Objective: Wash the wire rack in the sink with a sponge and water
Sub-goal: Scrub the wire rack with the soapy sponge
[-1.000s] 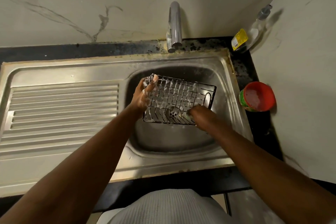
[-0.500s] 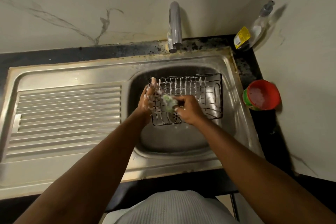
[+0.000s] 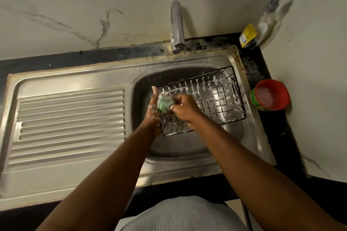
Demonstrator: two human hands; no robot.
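A black wire rack (image 3: 212,97), streaked with white foam, lies tilted over the steel sink (image 3: 249,142) basin. My left hand (image 3: 154,112), covered in suds, grips the rack's left edge. My right hand (image 3: 185,108) grips a green sponge (image 3: 164,103) and holds it against the rack's left part, close to my left hand. The chrome tap (image 3: 176,26) stands behind the basin; no water runs from it.
The ribbed steel drainboard (image 3: 69,124) stretches to the left of the basin. A red tub of dish paste (image 3: 270,94) sits on the black counter at the right. A pump bottle with a yellow label (image 3: 257,28) stands in the back right corner.
My right hand brought the sponge from the rack's near edge up to its left end. The rack swung so its right end now lies toward the basin's right wall.
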